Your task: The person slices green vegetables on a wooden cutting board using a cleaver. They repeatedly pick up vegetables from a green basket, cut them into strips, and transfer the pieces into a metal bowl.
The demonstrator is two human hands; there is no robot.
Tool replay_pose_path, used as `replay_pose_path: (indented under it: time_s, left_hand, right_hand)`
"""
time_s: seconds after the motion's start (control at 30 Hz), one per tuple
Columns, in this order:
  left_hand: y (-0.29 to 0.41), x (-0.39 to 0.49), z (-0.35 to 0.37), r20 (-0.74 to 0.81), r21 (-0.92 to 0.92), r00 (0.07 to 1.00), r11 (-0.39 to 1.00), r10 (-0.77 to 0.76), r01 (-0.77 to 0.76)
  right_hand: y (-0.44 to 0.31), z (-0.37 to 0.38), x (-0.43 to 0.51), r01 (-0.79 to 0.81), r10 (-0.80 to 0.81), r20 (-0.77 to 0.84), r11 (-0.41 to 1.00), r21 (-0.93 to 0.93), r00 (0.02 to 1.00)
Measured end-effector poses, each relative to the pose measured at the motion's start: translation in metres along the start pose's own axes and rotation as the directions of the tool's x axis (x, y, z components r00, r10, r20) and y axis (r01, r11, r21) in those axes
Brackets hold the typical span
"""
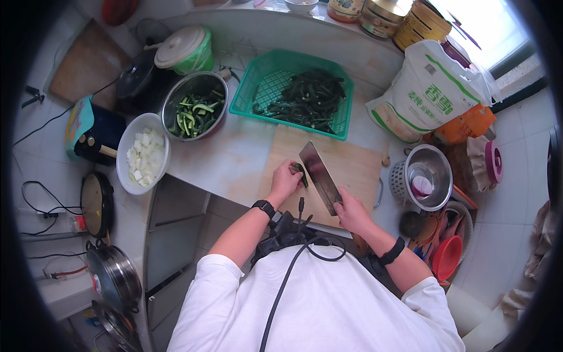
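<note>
On the wooden cutting board [352,165], my left hand [285,178] grips a dark green pepper [302,174] between thumb and fingertips. My right hand [353,211] is closed on the handle end of a Chinese cleaver [320,178]. Its broad blade slants away from me, just right of the pepper and apart from it. Behind the board stands a green plastic basket [268,88] with many dark green peppers [312,97] inside. To the left, a steel bowl [222,103] holds cut green pieces [198,112]. A white bowl [165,169] of chopped white vegetable [147,152] is beside it.
A flour bag [426,97] leans at the back right. Nearer on the right are a steel basin [442,165] and a perforated grey basket [398,178]. A lidded green tub [193,53] stands back left. The counter's front edge [220,193] drops off before me.
</note>
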State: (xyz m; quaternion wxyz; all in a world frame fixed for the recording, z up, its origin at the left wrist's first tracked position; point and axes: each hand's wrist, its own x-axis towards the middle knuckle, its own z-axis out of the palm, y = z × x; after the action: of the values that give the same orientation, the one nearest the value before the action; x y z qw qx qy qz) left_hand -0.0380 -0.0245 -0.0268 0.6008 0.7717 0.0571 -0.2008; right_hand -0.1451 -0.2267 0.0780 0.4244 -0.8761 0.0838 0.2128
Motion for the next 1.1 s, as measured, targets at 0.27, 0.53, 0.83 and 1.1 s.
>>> replay_pose_path:
  time_s: [0.27,0.53,0.83,1.1]
  left_hand:
    - [0.006,0.001,-0.011,0.139,0.192,0.979,0.966,0.15,-0.175]
    - [-0.008,-0.017,-0.009,0.0,0.067,1.0,0.997,0.026,-0.026]
    - [-0.026,-0.024,0.003,-0.058,-0.193,0.986,0.971,-0.154,0.14]
    - [-0.013,-0.008,-0.012,-0.061,0.245,0.969,0.945,0.238,-0.217]
  right_hand:
    - [-0.005,-0.003,0.0,-0.078,0.079,-0.014,0.995,0.067,0.997]
    - [0.009,-0.009,-0.006,-0.072,0.077,-0.063,0.995,0.067,0.995]
    - [0.002,-0.01,-0.014,0.014,-0.011,-0.053,0.999,0.05,0.999]
    - [0.002,-0.012,-0.018,0.06,-0.062,-0.067,0.998,-0.03,0.996]
